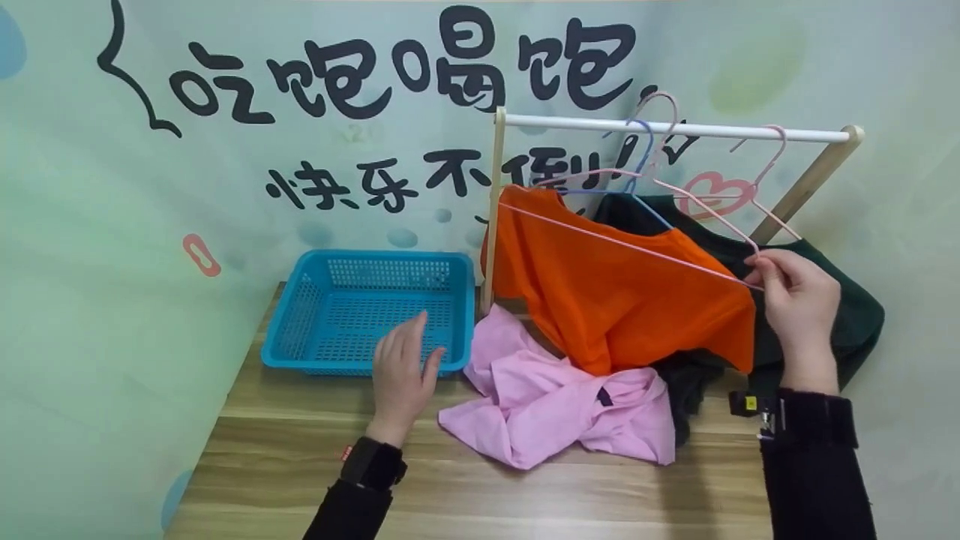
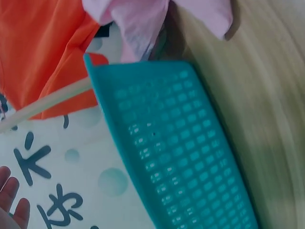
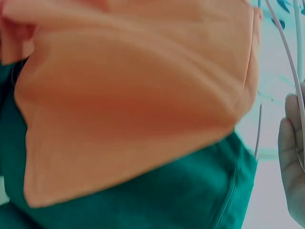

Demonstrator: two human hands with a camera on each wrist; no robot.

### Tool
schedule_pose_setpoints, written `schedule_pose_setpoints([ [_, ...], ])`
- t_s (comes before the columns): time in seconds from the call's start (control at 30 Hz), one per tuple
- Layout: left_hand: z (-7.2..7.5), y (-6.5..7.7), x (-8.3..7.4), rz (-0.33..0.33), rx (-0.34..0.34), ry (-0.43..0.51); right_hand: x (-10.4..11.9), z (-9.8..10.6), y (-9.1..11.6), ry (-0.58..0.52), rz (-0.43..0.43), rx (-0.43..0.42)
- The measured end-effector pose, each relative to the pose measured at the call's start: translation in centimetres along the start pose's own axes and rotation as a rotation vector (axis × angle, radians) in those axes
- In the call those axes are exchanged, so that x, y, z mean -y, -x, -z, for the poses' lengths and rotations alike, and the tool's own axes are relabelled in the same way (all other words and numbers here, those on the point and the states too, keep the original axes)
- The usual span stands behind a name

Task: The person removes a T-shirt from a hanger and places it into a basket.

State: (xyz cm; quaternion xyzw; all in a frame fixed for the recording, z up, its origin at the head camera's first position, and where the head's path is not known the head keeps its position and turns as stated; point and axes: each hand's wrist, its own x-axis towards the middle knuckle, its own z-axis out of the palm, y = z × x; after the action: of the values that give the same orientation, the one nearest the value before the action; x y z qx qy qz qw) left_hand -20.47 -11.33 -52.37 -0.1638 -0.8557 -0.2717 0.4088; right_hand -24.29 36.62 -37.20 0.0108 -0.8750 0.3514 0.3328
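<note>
My right hand (image 1: 799, 296) pinches the right corner of a pink clothes hanger (image 1: 716, 216), which has no garment on it. This hanger spans in front of an orange shirt (image 1: 637, 300) on a blue hanger (image 1: 643, 150). Its hook is up by the rack's white rod; whether it rests there I cannot tell. In the right wrist view, the hand (image 3: 290, 143) shows at the right edge with the pink hanger (image 3: 286, 45) across it. My left hand (image 1: 405, 367) hovers at the front of a blue basket (image 1: 315, 365), fingers extended, holding nothing.
A dark green garment (image 1: 851, 315) hangs on another pink hanger (image 1: 780, 154) at the right. The rack has a white rod (image 1: 570, 122) on wooden posts (image 1: 493, 247). A crumpled pink garment (image 1: 517, 420) lies on the wooden table (image 1: 300, 465) below the orange shirt.
</note>
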Motion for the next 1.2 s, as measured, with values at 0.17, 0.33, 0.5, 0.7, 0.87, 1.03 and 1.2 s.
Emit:
schedule_pose_setpoints([
  [0.17,-1.3,1.4,-1.3,-0.048,0.082,0.038,1.6,-1.8,-0.3,0.019,0.057,-0.024],
  [0.33,-3.0,2.8,-2.7,-0.071,0.179,0.047,2.4,-3.6,-0.4,0.047,0.140,-0.020],
  [0.5,-4.6,4.0,-4.3,-0.075,0.315,0.057,2.7,-4.9,0.1,0.069,0.146,0.042],
  [0.7,-6.4,4.8,-5.3,-0.025,0.565,-0.007,2.5,-6.0,1.1,0.020,0.108,0.087],
  [0.87,-7.7,4.9,-5.3,0.035,0.716,-0.021,1.8,-6.8,1.9,-0.022,0.109,0.060],
  [1.03,-8.8,5.0,-5.1,0.061,0.796,-0.013,1.0,-7.4,3.1,-0.078,0.107,0.033],
  [1.2,-9.6,5.3,-5.3,0.087,0.896,-0.068,0.0,-8.0,4.7,-0.092,0.137,-0.012],
])
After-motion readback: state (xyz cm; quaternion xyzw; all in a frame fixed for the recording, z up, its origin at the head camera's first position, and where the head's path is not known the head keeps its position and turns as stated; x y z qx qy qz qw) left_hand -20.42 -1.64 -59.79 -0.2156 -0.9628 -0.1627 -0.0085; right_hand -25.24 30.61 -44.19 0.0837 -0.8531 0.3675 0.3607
